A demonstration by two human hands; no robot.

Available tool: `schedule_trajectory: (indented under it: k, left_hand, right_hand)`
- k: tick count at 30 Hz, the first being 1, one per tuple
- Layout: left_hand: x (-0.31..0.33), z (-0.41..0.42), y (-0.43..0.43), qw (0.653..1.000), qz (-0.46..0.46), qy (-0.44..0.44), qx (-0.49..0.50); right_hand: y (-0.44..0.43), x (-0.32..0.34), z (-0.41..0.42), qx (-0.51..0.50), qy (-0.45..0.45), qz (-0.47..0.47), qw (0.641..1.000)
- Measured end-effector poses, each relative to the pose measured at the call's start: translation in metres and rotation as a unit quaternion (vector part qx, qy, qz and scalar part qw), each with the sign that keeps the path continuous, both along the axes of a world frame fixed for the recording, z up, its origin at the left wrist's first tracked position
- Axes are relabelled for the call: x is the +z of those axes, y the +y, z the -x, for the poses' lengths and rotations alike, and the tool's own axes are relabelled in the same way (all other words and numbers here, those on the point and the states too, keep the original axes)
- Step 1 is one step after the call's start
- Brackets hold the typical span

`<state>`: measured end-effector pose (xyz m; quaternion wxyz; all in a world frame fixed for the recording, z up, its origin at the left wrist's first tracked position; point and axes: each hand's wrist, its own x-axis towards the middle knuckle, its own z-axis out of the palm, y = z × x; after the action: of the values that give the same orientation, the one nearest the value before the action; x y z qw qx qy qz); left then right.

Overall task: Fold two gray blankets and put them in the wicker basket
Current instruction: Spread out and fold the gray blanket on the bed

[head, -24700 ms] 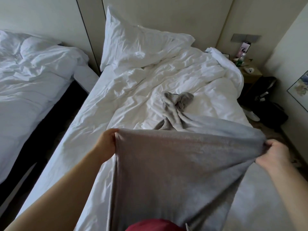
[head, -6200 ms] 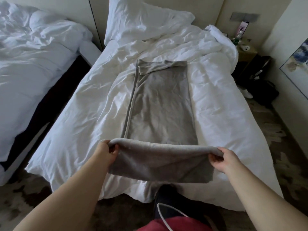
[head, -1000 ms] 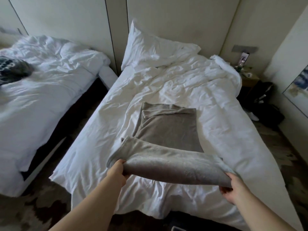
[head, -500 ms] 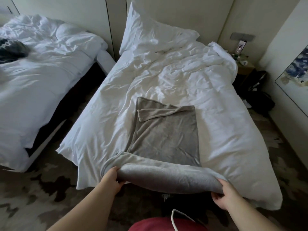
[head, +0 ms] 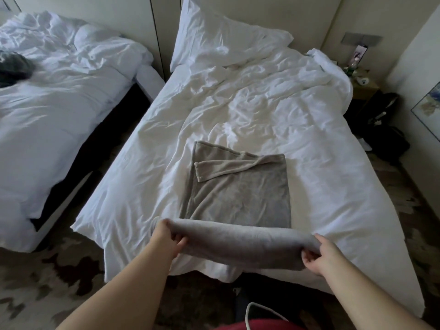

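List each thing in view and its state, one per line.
Gray fleece blanket: partly folded, far part flat, near edge lifted.
Left hand: grips the blanket's near left end.
Right hand: grips its near right end.
White duvet: rumpled.
White pillow: propped upright.

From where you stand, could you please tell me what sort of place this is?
Probably a twin hotel room: a white bed beside a matching second bed, plus a bedside table.

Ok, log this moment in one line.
gray blanket: half-folded on bed | left hand: grips near edge | right hand: grips near edge
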<state>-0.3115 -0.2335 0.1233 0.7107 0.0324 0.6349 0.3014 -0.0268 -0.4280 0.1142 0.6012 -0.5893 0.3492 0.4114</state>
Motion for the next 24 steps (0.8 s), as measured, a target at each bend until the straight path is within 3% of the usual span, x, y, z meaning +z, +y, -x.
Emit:
schedule_trajectory:
  k: [2,4,11,15,20,22,24]
  left_hand:
    - [-0.006,-0.015,0.021,0.998,-0.007,-0.045,0.048]
    - [-0.007,-0.035,0.039,0.999,-0.013,-0.028,0.030]
    - [-0.085,-0.104,0.092,0.972,0.046,0.054,-0.224]
    - [-0.112,-0.140,0.126,0.968,0.048,0.118,-0.216]
    - [-0.120,-0.194,0.192,0.983,0.060,0.090,-0.146]
    - [-0.127,-0.214,0.220,0.988,0.059,0.093,-0.109]
    - [-0.135,-0.229,0.245,0.990,0.058,0.091,-0.087]
  right_hand:
    - [0.017,-0.001,-0.014,-0.008,-0.017,-0.011,1.000]
    - [0.038,-0.008,-0.030,0.008,-0.020,-0.007,1.000]
    - [0.103,-0.078,-0.096,0.056,0.029,0.039,0.997]
    - [0.153,-0.106,-0.138,0.102,0.051,0.070,0.991]
    - [0.235,-0.122,-0.192,0.150,0.043,0.072,0.985]
    - [0.265,-0.132,-0.215,0.183,-0.022,0.106,0.977]
    - [0.286,-0.141,-0.239,0.236,-0.139,0.179,0.945]
